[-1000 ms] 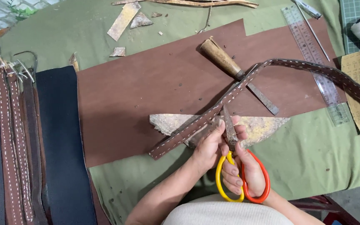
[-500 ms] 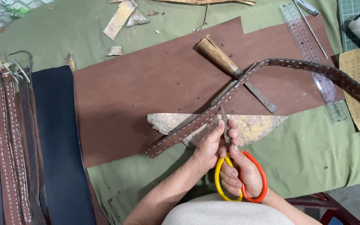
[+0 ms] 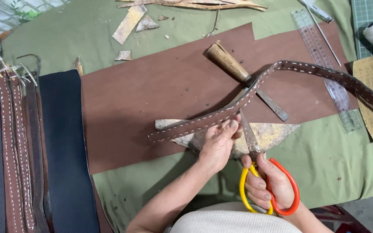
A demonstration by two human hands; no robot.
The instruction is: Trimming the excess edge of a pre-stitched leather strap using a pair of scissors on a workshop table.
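- Green cloth covers the surface, with a brown leather sheet spread over it.
- Left hand pinches a stitched strap near its free end, fingers closed on it above a pale stone.
- Right hand grips scissors by their yellow and orange loops, fingers curled through them; the blades point up, tip just beside the strap.
- Strap runs up and right, across a wooden-handled tool towards a clear ruler.
- Finished belts lie at the left by dark leather.
- Scraps lie at the top.
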